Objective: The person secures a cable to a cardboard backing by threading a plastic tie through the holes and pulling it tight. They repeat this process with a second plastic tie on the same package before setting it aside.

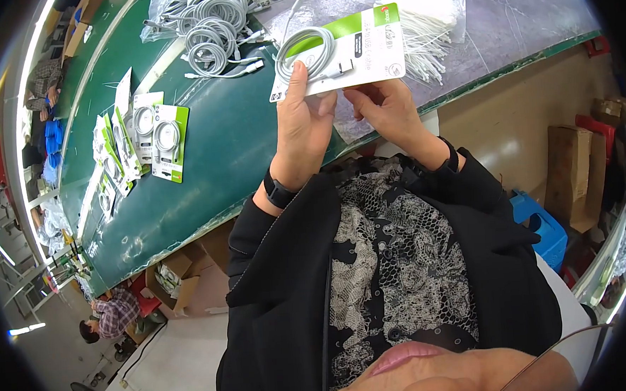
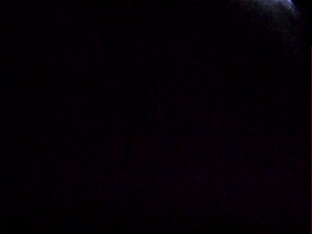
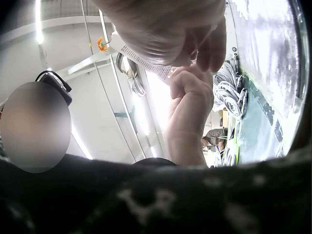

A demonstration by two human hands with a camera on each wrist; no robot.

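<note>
My left hand [image 1: 304,125] grips a white and green packaging card [image 1: 373,54], its thumb pressed over a coil of light grey cable [image 1: 326,45] lying on the card's front. The other left fingers pass behind the card. My right hand [image 1: 391,113] is at the card's lower edge, fingers bent and partly behind it. In the right wrist view, the right fingertips come close to the left hand [image 3: 187,107] at the back of the card [image 3: 146,61]; I cannot tell what they hold. The left wrist view is almost black.
Several carded cables [image 1: 167,143] lie to the left on the green table [image 1: 212,155]. Loose coiled cables [image 1: 212,34] and a bag of thin white ties [image 1: 424,27] are at the back. A blue stool [image 1: 541,229] and cardboard boxes [image 1: 570,175] stand at right.
</note>
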